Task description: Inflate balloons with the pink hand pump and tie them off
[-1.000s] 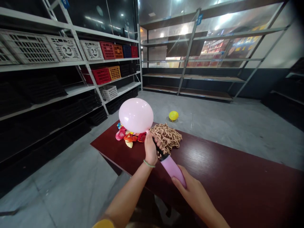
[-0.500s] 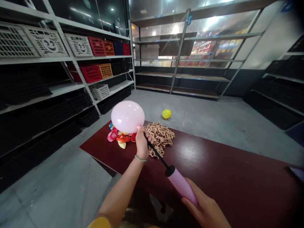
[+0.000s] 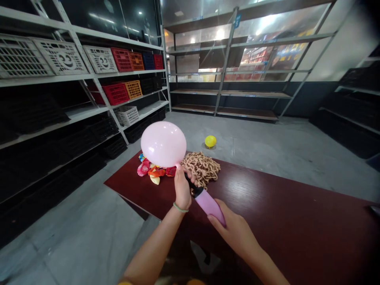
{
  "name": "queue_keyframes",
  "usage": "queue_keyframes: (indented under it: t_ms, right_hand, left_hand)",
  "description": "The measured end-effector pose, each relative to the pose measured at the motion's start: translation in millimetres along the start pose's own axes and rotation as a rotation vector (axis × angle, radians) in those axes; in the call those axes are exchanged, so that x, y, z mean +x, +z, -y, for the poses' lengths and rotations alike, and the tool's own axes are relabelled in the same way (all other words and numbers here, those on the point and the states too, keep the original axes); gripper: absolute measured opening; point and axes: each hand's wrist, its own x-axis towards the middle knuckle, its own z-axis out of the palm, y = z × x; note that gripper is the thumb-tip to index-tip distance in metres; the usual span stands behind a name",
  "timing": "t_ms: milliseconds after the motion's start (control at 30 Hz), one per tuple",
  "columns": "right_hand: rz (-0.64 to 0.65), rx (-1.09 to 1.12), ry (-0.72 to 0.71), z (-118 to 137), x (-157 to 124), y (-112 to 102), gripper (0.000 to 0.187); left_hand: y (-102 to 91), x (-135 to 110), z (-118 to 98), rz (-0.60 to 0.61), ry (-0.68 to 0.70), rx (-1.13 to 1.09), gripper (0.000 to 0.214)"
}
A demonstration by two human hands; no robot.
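Note:
A round pink balloon [image 3: 163, 144], blown up, sits at the front of a hand pump [image 3: 209, 206] with a pink barrel and black end. My left hand [image 3: 183, 188] is closed around the balloon's neck and the pump's black front part, so the nozzle is hidden. Around the pink barrel my right hand [image 3: 233, 225] is wrapped. Behind my left hand lies a heap of tan chain-like links [image 3: 203, 168] on the dark red table [image 3: 267, 206]. Several limp, colourful balloons [image 3: 154, 173] lie beneath and left of the pink balloon.
Beyond the table, a small yellow balloon [image 3: 210, 141] rests on the grey floor. Shelving with plastic crates [image 3: 120, 59] lines the left side, and a metal rack [image 3: 222, 71] stands at the back. At the table's right edge is a dark object [image 3: 374, 209].
My right hand has pushed the pink barrel up and left toward my left hand, covering the black rod. The pink balloon looks slightly larger. The view has shifted a little.

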Motion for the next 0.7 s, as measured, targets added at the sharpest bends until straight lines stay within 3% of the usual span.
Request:
queue_keyframes:
  t_ms: [133, 233, 300, 367, 500, 567, 700]
  right_hand:
    - [-0.028, 0.012, -0.007, 3.1, -0.4, -2.4, 0.043]
    - [-0.047, 0.016, -0.021, -8.6, -11.8, -1.7, 0.047]
    - [-0.044, -0.01, -0.036, -25.2, -25.0, -0.4, 0.051]
    - [-0.055, -0.038, -0.033, -46.9, -40.4, -0.6, 0.052]
    - [-0.216, -0.151, 0.068, -89.3, -57.5, -14.6, 0.053]
    - [-0.301, -0.245, 0.105, -104.1, -51.4, -27.4, 0.054]
    - [-0.344, -0.425, -0.01, -120.8, -16.7, -46.3, 0.051]
  left_hand:
    - [2.9, -0.7, -0.7, 0.017, -0.016, 0.013, 0.034]
    - [7.7, 8.7, -8.7, 0.006, 0.011, 0.012, 0.034]
    - [8.0, 19.8, -18.3, -0.029, 0.081, -0.014, 0.034]
    - [3.7, 33.1, -29.4, 0.016, 0.09, 0.011, 0.032]
    - [-15.5, 54.1, -42.0, 0.102, -0.025, 0.205, 0.035]
    - [-26.3, 57.7, -40.7, 0.103, -0.069, 0.279, 0.038]
    - [-45.0, 54.8, -30.3, 0.11, -0.104, 0.405, 0.044]
